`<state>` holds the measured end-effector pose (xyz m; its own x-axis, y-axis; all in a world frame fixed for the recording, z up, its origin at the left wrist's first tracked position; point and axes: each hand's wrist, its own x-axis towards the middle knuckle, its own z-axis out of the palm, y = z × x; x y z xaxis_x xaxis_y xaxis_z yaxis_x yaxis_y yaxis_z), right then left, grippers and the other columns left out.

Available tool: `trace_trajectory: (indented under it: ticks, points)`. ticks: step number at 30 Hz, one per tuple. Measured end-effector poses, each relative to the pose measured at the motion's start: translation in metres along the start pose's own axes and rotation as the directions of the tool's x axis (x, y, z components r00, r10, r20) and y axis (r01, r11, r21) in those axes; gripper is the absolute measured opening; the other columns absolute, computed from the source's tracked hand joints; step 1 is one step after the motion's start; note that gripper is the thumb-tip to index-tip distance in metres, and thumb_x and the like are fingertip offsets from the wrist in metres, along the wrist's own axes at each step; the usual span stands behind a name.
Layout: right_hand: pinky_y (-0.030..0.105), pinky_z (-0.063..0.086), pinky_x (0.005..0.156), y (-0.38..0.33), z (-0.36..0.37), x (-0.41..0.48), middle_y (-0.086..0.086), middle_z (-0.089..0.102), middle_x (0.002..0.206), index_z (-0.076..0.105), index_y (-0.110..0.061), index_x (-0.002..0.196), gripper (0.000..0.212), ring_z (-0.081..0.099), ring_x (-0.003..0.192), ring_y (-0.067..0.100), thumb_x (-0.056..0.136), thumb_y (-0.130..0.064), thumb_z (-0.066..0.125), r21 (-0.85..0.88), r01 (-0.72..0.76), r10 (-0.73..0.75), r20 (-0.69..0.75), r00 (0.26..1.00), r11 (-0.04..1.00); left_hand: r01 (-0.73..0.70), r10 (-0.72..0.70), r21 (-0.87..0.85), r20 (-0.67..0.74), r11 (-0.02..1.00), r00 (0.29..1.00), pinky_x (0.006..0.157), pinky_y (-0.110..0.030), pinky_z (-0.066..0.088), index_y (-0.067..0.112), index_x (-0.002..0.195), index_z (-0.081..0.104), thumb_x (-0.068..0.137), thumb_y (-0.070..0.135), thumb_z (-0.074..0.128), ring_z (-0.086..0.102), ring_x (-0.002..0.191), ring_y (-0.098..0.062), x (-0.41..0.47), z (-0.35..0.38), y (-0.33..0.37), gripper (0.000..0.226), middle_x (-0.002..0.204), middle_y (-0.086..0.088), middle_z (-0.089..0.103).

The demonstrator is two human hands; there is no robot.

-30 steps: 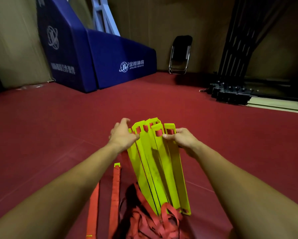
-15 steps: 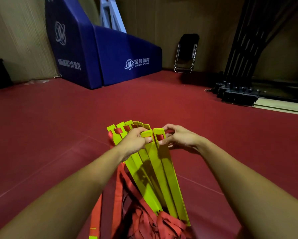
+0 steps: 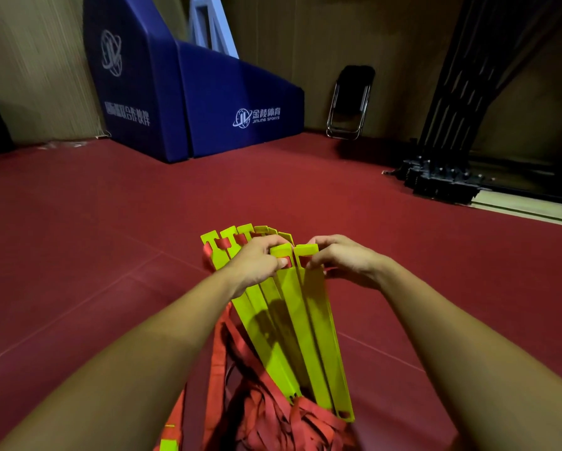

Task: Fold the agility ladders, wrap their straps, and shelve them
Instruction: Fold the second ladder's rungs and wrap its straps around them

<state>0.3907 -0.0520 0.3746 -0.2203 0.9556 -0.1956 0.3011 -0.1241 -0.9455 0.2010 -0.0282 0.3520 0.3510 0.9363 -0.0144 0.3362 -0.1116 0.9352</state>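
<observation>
Yellow rungs (image 3: 305, 336) fanned at centre, over red floor (image 3: 110, 255). Left hand (image 3: 256, 262) grips the fan's top; right hand (image 3: 341, 258) pinches the rightmost rung's top. Red straps (image 3: 273, 418) heaped at 6 o'clock. Blue pad (image 3: 208, 102) at 11 o'clock, chair (image 3: 351, 102) at 1 o'clock.

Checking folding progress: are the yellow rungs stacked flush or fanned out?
Fanned out: the rungs spread apart at far ends, gripped by left hand and right hand.
</observation>
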Motion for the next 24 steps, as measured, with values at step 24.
trace_trajectory:
  ticks: [24]
  points:
    - [0.017, 0.041, 0.054, 0.0, 0.021, -0.003, 0.01, 0.059, 0.088, 0.066, -0.001, 0.107, 0.021, 0.049, 0.063, 0.009, 0.087, 0.005, 0.064, -0.036, 0.17, -0.173, -0.113, 0.978, 0.985, 0.104, -0.127, -0.314, -0.053, 0.944, 0.99, 0.08, -0.037, 0.062, 0.006, 0.094, 0.056, 0.086, 0.006, 0.072, 0.069, 0.067, -0.022, -0.023, 0.004, 0.023, 0.018, 0.096, -0.013, 0.066]
